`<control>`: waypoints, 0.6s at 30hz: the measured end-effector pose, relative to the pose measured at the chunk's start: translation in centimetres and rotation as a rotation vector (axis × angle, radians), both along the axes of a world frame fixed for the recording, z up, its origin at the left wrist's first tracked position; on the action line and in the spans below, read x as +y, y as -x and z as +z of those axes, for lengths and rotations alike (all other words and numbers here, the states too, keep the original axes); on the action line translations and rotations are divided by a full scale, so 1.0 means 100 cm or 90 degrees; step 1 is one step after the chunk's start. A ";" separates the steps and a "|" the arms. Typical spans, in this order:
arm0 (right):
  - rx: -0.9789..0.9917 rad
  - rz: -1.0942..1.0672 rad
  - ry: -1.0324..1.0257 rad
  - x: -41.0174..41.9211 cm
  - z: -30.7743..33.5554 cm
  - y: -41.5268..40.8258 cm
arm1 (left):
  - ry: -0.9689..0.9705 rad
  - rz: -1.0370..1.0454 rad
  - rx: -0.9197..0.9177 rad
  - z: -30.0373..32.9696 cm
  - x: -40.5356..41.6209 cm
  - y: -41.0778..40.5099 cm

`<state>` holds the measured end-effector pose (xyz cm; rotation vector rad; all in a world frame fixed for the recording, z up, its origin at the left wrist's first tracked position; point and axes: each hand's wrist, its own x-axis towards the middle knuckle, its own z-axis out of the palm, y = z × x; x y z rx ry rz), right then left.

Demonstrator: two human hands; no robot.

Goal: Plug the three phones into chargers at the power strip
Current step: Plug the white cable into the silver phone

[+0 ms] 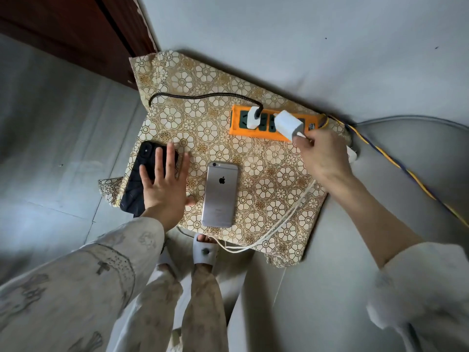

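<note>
Right hand [320, 156] is pinching the end of a white cable [284, 221] right at the bottom of a big white charger block [288, 123], which sits tilted on the orange power strip [272, 120]. Left hand [163, 185] is flat, fingers spread, resting half on a black phone [142, 174] lying face down at the left edge of the floral tablecloth [266, 171].

A silver iPhone [220, 195] lies face down just beside that hand, not touching the black one. I only spot two phones, no idea where the third is.

A smaller white charger [253, 118] is already in the strip next to the big one, with a black braided cable [203, 96] looping off to the left. The white cable trails down over the table's near edge. The strip's yellow and blue twisted cord [396, 161] runs off to the right along the wall. Below the table edge you can see a white slipper [205, 251] on the grey floor.
</note>
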<state>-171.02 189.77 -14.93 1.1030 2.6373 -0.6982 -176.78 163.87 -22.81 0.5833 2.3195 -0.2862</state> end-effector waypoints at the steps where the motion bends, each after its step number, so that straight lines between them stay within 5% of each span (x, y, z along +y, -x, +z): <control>1: -0.013 0.024 -0.017 0.004 -0.001 0.007 | 0.000 -0.001 0.001 0.000 0.000 0.000; 18: -0.256 0.116 -0.042 0.021 0.012 0.061 | -0.008 0.002 -0.002 -0.001 -0.002 0.000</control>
